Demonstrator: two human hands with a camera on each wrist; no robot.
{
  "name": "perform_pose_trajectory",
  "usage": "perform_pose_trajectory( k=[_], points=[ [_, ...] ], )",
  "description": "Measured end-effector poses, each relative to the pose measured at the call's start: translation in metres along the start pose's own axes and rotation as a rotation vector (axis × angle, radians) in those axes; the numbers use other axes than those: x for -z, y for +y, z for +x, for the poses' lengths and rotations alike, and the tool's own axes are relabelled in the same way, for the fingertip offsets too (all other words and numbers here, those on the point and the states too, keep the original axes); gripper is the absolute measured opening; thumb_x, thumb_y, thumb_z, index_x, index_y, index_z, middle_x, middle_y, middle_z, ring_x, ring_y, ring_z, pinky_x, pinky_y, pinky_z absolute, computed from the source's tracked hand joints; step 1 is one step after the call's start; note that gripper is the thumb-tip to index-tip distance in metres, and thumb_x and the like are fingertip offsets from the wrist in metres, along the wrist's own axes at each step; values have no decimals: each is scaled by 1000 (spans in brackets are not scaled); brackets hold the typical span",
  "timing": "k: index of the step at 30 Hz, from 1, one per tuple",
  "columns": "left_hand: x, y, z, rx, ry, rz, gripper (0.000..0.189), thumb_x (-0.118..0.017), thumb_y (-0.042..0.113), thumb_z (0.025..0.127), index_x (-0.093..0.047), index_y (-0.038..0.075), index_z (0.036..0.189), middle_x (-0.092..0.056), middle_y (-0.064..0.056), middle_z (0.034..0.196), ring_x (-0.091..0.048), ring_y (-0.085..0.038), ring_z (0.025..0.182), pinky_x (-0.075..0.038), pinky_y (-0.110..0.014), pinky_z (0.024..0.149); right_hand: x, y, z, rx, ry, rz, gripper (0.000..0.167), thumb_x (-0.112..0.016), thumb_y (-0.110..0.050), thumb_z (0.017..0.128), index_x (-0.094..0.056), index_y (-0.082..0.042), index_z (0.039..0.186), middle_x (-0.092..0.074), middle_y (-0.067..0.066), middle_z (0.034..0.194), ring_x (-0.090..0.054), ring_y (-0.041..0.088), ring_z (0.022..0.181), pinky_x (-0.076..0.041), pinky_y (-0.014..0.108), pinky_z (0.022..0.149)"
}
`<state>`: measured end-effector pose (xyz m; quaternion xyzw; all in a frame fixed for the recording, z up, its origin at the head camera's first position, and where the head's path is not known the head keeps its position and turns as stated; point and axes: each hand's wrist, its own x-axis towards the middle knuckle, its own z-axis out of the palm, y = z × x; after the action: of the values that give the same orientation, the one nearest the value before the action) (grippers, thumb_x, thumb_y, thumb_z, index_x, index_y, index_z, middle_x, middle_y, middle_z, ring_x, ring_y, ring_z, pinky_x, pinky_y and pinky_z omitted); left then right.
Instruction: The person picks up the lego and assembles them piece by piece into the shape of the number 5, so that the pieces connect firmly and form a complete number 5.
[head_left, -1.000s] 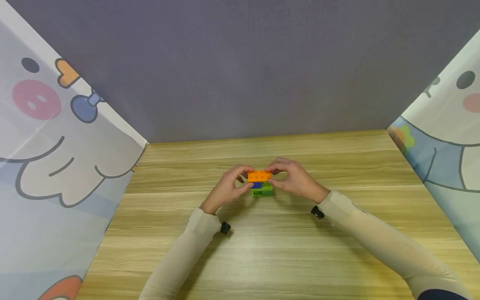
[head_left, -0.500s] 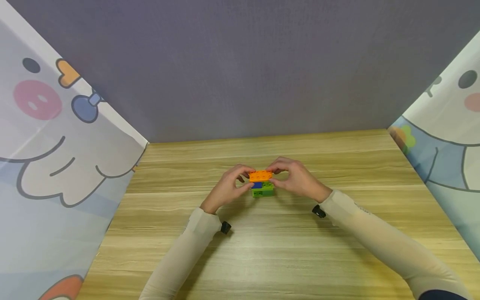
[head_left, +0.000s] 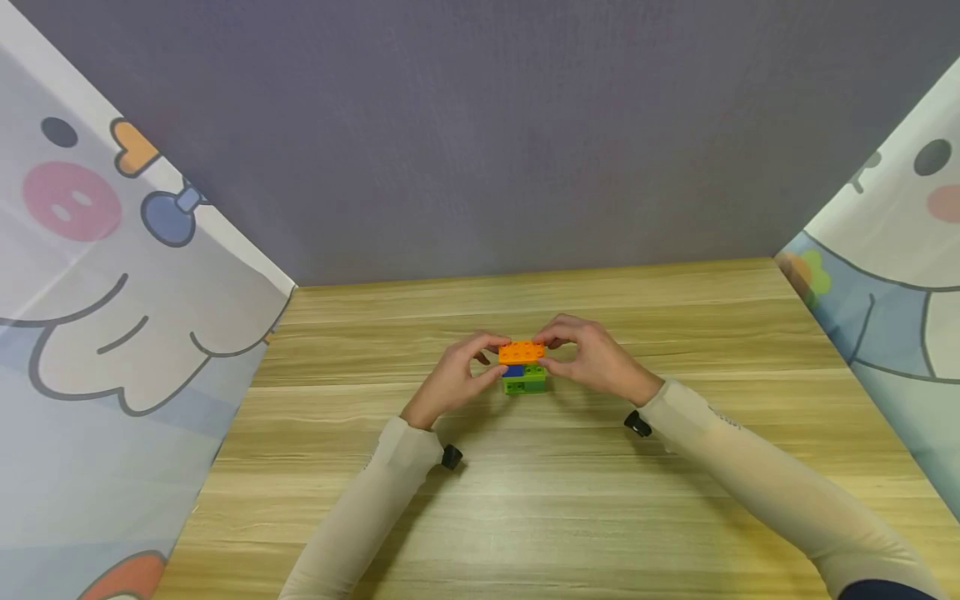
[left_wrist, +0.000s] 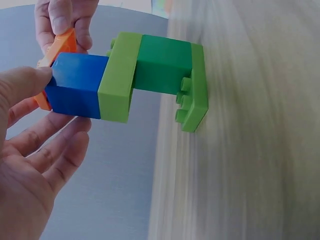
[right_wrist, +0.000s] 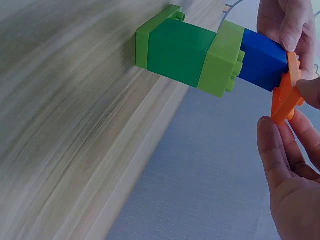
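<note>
An orange building brick (head_left: 521, 352), thin and studded, lies on top of a stack of toy bricks. Beneath its left part is a blue brick (left_wrist: 77, 85), which sits on a light green brick (left_wrist: 120, 75). Lower down come a dark green brick (right_wrist: 180, 52) and a thin light green base brick (left_wrist: 197, 92) on the table. My left hand (head_left: 461, 371) pinches the orange brick's left end between thumb and fingers. At its right end, my right hand (head_left: 588, 358) pinches the same brick. Studs show on the light green brick beside the blue one.
The stack stands on a wood-grain table (head_left: 525, 517). Behind it rises a grey wall panel (head_left: 517, 142). Cartoon-printed panels (head_left: 97, 350) flank the table on both sides. A small black device (head_left: 452, 456) sits at each wrist.
The orange brick and my right hand have shifted very slightly to the right since one second ago. Both hands keep their hold, and the stack stays in place.
</note>
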<state>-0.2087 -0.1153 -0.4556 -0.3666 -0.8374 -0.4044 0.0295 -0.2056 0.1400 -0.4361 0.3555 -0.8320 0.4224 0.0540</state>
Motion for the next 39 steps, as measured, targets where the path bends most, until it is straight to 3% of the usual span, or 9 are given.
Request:
perform_pose_trajectory(
  k=[4,10,16,20,31,39],
  points=[
    [-2,-1,-1,-4,7,-7,36,-64,17,91,-55,15,126,-57,5,120,-54,-6,102,-49,-27,80,0,0,0,4,1,3,28,-77,-5,78,-68,-9,104,-61,-2,101,-62,26,88,-52,40,78],
    [-6,-4,-3,-48,43,-7,34,-65,16,90,-56,14,123,-58,2,117,-55,-10,100,-50,-31,79,0,-2,0,6,3,1,28,-77,-3,77,-69,-8,104,-61,-1,100,-61,25,88,-52,39,78],
    [-7,-7,-4,-85,61,-14,36,-70,11,87,-57,13,120,-58,0,115,-57,-17,97,-51,-40,76,0,-3,0,-2,6,-26,28,-78,-4,77,-69,-9,103,-61,-3,100,-59,12,87,-51,30,78],
    [-6,-7,-4,-89,58,-17,35,-70,11,87,-57,13,119,-58,0,116,-56,-15,99,-51,-40,76,-1,-2,0,6,11,-32,28,-78,-5,77,-69,-10,103,-61,-4,100,-58,9,86,-51,27,77],
    [-8,-7,-5,-112,62,-40,31,-69,8,86,-57,12,115,-58,-1,116,-56,-14,102,-52,-39,75,-1,-3,0,-5,13,-29,28,-78,-5,77,-69,-10,103,-61,-4,100,-59,11,87,-51,29,78],
    [-8,-7,-4,-118,78,-50,32,-71,3,84,-58,10,113,-59,-2,115,-57,-15,101,-52,-32,76,-2,-1,0,1,19,0,28,-78,-2,77,-68,-8,103,-61,-2,101,-62,24,87,-52,40,78]
  ],
)
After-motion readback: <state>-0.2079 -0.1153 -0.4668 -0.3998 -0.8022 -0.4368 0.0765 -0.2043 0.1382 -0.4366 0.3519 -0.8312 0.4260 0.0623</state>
